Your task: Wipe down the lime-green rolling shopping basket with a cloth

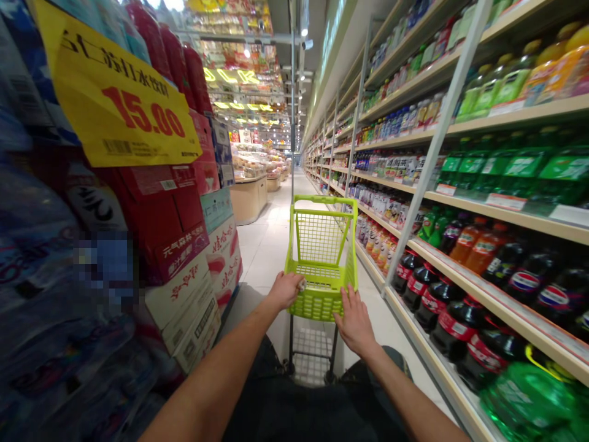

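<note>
A lime-green shopping cart (317, 270) with a lattice basket stands in the aisle right in front of me, its handle bar at the far end. My left hand (284, 291) is closed at the basket's near left corner, fingers curled at the rim. Something small and pale shows by its thumb, too small to name. On the near right corner rests my right hand (356, 320), fingers stretched along the basket's outer side. Dark legs of the cart reach down to wheels between my knees.
Stacked drink cartons (184, 301) and wrapped bottle packs rise close on the left, under a yellow price sign (133, 104). Shelves of bottles (515, 221) line the right side, with large cola bottles (453, 319) low down. Ahead, the tiled aisle (271, 239) runs past a rounded display counter (248, 199).
</note>
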Tool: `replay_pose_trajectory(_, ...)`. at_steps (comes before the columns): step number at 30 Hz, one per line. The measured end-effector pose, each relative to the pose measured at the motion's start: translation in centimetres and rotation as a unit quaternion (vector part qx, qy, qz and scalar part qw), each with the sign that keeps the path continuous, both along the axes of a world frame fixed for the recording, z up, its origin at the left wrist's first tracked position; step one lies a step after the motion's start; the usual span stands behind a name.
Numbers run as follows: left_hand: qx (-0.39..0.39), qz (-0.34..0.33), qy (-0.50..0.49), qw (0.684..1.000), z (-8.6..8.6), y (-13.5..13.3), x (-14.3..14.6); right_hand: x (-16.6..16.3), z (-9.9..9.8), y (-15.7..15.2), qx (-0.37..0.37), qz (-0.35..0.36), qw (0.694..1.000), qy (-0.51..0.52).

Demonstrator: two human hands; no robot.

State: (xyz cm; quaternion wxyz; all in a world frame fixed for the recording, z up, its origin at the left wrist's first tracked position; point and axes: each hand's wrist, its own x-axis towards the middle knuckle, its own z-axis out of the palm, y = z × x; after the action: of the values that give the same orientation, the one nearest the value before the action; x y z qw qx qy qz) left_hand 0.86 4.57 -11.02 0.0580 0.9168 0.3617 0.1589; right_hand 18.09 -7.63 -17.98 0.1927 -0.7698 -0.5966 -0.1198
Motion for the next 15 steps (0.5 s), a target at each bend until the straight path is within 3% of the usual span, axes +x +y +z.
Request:
replay_pose_trajectory(5,0.003,-0.015,0.016,1.000,-0.3,-1.9,2.6,4.0,-0.2,-0.5,-0.033,-0.017,0.999,-0.009)
replay_pose_trajectory(10,0.025,-0.060,0.002,0.998,-1.3,-4.9,6.7,8.2,1.9,-0.2,-0.064,-0.071,0.995,0.022)
replay_pose_trajectory(15,0.064,-0.185,-0.022,0.980,-2.0,-6.4,8.6,6.3,2.1,0.4,0.037,0.031,0.998,0.042)
